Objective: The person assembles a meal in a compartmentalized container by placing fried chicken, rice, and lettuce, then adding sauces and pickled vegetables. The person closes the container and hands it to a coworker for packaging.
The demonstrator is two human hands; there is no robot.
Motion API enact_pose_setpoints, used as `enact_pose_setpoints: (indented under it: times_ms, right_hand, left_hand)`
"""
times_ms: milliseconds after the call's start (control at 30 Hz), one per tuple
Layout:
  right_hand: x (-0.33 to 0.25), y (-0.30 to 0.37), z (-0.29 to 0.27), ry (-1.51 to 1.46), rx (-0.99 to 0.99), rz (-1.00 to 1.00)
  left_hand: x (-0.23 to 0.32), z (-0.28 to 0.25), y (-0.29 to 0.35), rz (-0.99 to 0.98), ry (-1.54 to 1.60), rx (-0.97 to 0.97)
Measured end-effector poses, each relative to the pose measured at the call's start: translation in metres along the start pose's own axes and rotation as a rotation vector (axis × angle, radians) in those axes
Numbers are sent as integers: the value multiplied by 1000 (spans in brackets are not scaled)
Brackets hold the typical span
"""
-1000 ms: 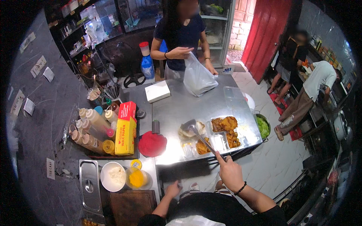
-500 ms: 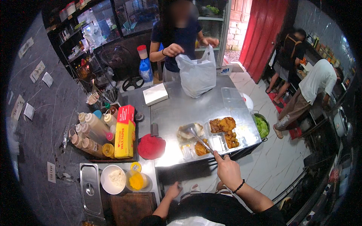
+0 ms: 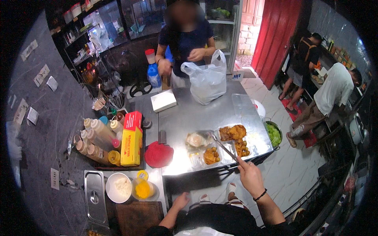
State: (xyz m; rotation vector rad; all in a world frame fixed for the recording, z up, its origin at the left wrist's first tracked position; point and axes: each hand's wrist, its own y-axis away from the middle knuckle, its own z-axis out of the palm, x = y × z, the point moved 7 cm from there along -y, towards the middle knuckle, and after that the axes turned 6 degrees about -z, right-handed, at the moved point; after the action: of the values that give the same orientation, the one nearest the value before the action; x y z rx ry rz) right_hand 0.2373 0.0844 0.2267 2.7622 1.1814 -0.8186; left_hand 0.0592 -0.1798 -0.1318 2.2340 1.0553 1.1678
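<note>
Head view: tongs over the food tray

At the far left, squeeze bottles (image 3: 96, 135) stand beside a red-and-yellow box (image 3: 132, 138). Nearer, the left hand (image 3: 182, 200) hangs low below the counter edge; I cannot tell how its fingers lie. On the steel table (image 3: 185, 118), the compartment tray (image 3: 214, 147) holds fried pieces. The right hand (image 3: 249, 177), arm stretched forward, has its fingers clamped on metal tongs (image 3: 222, 146) reaching into it. A loose pinch could drop food.
</note>
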Motion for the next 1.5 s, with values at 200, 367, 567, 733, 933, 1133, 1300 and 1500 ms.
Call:
enact_pose_setpoints:
  times_ms: [200,367,567,733,933,1133,1300,1500]
  right_hand:
    - [24,-4,8,-68,14,-15]
    - [88,-10,-38,-588,-20,164]
    - [152,0,-31,-1335,-353,456]
    - [155,22,-5,-1430,-636,443]
    - [145,69,0,-1329,-1086,357]
    - [119,128,62,-1176,-1407,60]
    - [24,188,69,-1128,-1345,-574]
    - [6,204,81,-920,-1482,-591]
  left_hand:
    - [6,-15,3,-36,-3,56]
    - [10,-26,30,-180,129,112]
    - [16,27,51,-279,145,199]
    - [55,113,54,-305,221,145]
    - [170,174,121,-172,775,199]
    - [291,124,194,140,1724,281]
    - [253,110,257,106,1716,823]
    - [157,54,374,445,1959,1208]
